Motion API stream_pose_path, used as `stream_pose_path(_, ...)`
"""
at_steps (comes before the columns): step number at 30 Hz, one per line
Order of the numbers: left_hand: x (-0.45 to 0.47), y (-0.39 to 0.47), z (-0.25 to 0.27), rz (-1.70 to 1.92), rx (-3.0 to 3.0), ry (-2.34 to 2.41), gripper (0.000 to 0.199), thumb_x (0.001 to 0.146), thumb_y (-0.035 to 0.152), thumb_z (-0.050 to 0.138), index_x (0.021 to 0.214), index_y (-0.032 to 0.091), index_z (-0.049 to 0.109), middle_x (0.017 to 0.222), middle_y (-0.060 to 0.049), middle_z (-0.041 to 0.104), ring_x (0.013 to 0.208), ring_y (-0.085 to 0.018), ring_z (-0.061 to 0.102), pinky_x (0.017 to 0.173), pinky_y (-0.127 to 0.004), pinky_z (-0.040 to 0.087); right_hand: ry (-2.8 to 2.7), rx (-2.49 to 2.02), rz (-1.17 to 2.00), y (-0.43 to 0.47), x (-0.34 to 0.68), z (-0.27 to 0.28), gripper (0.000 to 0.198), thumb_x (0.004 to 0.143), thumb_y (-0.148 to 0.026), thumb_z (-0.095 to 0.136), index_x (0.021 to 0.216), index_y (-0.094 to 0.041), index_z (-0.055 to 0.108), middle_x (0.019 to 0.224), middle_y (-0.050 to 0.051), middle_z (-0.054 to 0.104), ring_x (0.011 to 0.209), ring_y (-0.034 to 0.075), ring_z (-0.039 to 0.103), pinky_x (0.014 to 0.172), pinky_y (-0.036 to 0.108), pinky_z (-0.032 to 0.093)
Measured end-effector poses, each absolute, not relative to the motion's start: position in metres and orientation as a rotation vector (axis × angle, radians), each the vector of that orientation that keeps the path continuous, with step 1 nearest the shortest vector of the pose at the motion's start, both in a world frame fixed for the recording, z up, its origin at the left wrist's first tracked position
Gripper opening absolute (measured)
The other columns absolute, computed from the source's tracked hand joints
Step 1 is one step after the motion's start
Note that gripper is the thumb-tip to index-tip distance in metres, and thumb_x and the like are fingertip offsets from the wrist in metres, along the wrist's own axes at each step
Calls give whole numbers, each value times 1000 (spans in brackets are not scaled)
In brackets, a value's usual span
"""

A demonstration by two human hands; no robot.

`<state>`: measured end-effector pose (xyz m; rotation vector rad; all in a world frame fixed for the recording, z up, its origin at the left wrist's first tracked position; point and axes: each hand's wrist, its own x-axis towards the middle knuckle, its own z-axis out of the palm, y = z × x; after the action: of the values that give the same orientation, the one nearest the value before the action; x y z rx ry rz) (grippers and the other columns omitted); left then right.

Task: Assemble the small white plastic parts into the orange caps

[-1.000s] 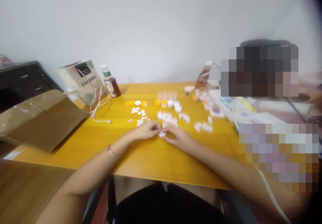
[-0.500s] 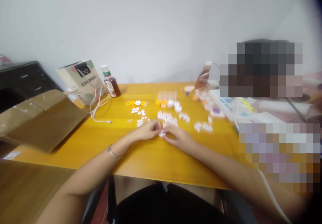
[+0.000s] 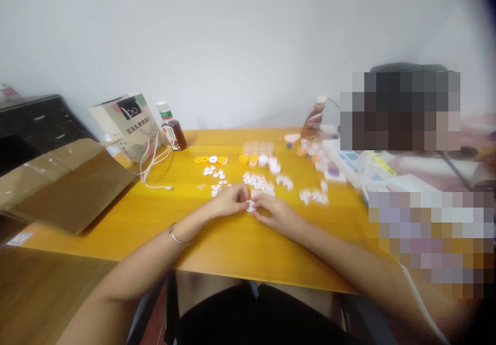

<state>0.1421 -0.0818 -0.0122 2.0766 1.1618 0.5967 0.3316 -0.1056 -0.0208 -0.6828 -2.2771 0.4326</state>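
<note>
Barely shifted, both hands' fingertips [image 3: 245, 198] seemingly pinch small white piece [image 3: 250, 206] between them.

Bare forearms, no sleeves in view. Thin silver bangle [image 3: 177, 235] on left wrist. Black garment [image 3: 248, 319] over lap. No rings or watch discernible; view blurry.

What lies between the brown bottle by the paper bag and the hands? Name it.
In the head view, between the brown bottle and the left hand: yellow and white rings, then small scattered white pieces on the yellow table.
</note>
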Motion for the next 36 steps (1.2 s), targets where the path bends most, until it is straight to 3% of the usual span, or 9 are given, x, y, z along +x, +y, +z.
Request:
stream_pose_path(9, 118, -74, 24, 743, 2218, 1351, 11, 77, 23, 47, 79, 15, 54, 73, -1, 59, 63, -10, 51, 59, -21, 40, -2298, -713, 420, -106, 333, -20, 5, 77, -16, 54, 81, -20, 55, 94, 7, 59, 88, 18, 58, 77, 32, 48)
stream_pose_path(14, 85, -49, 25, 576, 2325, 1629, 13, 72, 20, 51, 81, 15, 60, 80, -3, 63, 67, -13, 54, 63, -24, 41, -2308, -730, 439, -107, 335, -18, 3, 78, -18, 54, 81, -20, 56, 95, 8, 59, 90, 19, 58, 79, 32, 47)
stream_pose_path(22, 83, -40, 9, 456, 2300, 1668, 14, 70, 26, 56, 76, 14, 62, 73, -3, 65, 63, -13, 56, 57, -22, 41, -2265, -771, 469, -107, 335, -16, 5, 77, -21, 56, 74, -19, 53, 89, 6, 59, 86, 19, 58, 76, 32, 47)
stream_pose_path(28, 85, -41, 9, 430, 2323, 1705, 16, 70, 25, 55, 76, 14, 64, 72, -4, 66, 64, -13, 57, 57, -21, 40, -2239, -880, 553, -109, 333, -14, 11, 76, -23, 57, 83, -20, 50, 81, 4, 58, 76, 17, 56, 71, 31, 46)
stream_pose_path(36, 89, -44, 17, 395, 2432, 1786, 11, 65, 16, 52, 64, 14, 63, 66, -6, 63, 63, -17, 56, 59, -25, 37, -2240, -944, 629, -109, 332, -15, 12, 77, -23, 55, 81, -20, 45, 79, 2, 55, 73, 16, 53, 67, 29, 44)
